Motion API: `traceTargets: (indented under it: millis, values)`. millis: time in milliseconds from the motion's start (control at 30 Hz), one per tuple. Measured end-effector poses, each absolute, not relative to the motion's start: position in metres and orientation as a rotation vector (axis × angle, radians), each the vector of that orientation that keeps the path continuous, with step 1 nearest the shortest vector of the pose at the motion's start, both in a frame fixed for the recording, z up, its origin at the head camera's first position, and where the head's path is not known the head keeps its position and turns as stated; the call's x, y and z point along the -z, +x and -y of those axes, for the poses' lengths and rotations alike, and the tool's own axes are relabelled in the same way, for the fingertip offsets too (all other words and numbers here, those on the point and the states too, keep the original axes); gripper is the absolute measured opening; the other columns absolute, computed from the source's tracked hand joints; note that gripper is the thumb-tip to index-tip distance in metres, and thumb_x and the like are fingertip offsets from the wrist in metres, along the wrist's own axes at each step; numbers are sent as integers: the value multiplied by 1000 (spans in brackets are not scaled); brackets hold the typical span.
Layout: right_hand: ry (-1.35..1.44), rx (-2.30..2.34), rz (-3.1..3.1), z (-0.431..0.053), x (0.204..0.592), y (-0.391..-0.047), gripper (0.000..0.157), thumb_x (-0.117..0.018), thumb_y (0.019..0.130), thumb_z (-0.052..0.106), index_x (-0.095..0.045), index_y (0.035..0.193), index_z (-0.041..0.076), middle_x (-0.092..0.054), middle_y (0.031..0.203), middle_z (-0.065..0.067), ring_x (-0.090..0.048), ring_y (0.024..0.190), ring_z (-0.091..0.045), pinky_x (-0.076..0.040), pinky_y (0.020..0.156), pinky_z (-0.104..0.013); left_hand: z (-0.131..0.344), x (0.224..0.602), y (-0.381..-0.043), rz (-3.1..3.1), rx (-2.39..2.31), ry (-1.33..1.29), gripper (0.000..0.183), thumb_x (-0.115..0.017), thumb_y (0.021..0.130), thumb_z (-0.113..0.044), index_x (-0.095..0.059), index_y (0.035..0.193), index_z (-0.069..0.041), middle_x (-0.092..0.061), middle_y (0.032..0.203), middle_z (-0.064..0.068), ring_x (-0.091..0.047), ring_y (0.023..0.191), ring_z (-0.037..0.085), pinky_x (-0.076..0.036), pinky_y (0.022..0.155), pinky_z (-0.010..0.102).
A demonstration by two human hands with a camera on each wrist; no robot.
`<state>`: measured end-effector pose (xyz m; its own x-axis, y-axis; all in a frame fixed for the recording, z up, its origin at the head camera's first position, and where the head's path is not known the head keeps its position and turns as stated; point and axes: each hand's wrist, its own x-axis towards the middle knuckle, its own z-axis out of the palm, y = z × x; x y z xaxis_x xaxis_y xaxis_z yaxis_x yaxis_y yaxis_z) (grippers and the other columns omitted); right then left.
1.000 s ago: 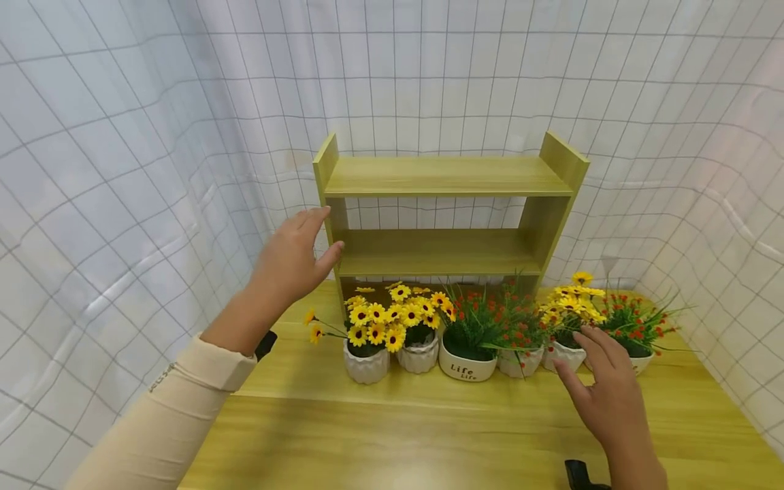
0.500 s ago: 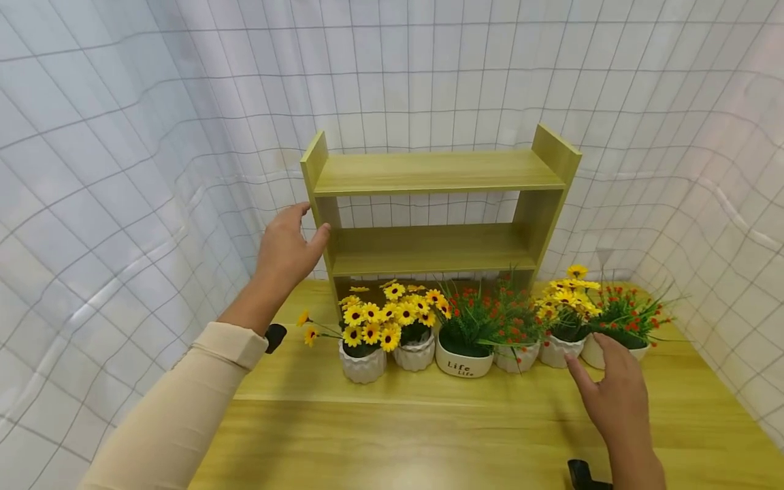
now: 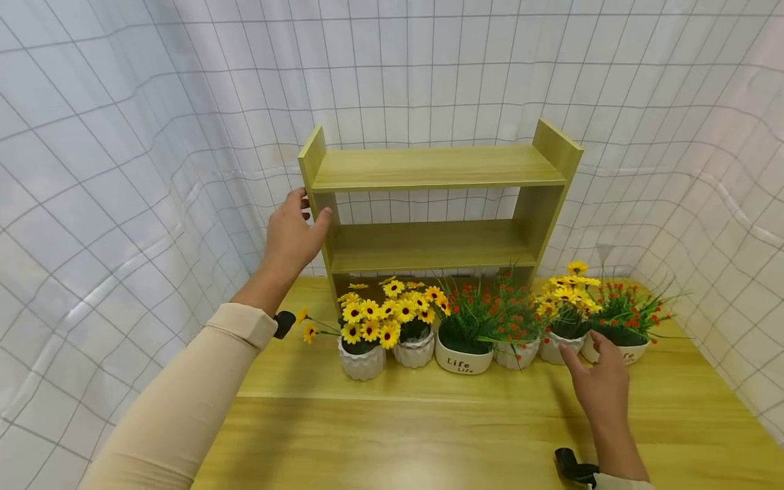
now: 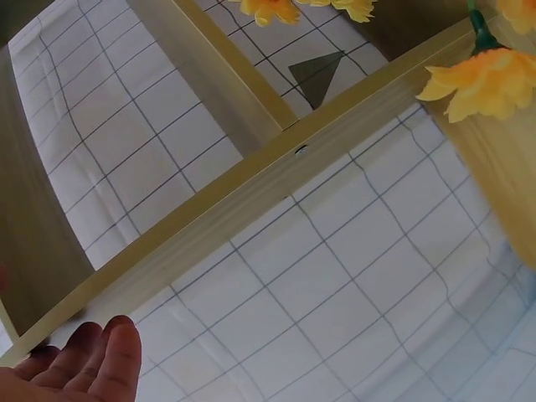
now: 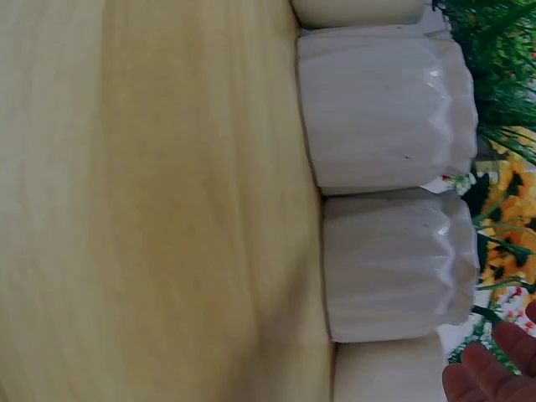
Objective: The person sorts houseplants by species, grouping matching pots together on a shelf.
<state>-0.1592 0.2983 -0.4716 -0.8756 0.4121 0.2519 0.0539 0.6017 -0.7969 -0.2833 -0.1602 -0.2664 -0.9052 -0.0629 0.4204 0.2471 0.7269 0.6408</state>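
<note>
Shelf [image 3: 429,170] tiers free – pots [image 3: 462,354] crowd below.

A two-tier light wooden shelf [image 3: 437,204] stands at the back of the wooden table [image 3: 429,435]. A row of white ceramic flower pots [image 3: 465,354] sits just before it.

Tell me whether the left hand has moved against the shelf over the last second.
Yes. The left hand has climbed the wooden shelf's left side panel, from beside the middle board to just under the top board, thumb against the panel's front edge.
</note>
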Motion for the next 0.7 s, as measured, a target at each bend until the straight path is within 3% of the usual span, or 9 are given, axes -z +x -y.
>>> traceTargets:
  millis: [200,467,700]
  values:
    - [-455,-1356,2373,-300,483,-167,81,-61,97,42,-24,155,-1,-32,153,-26,-32,138,-47,-35,99,-65,160,268,-294,2514,1091,-132,65,-51,100,-43,-34,151,-6,-54,137,20,-53,123,34,-50,92,49]
    - [-483,-1443,2336,-301,488,-177,85,-62,96,44,-20,156,0,-30,155,-25,-32,139,-45,-35,103,-62,160,273,-310,2481,1099,-109,59,-47,102,-39,-33,154,-13,-56,137,20,-58,120,35,-52,90,51]
    - [-527,-1481,2322,-301,493,-182,90,-63,95,44,-16,156,-3,-31,152,-30,-33,138,-46,-32,106,-60,159,279,-322,2478,1091,-94,56,-48,102,-38,-39,149,-8,-61,128,22,-62,112,36,-52,87,52]
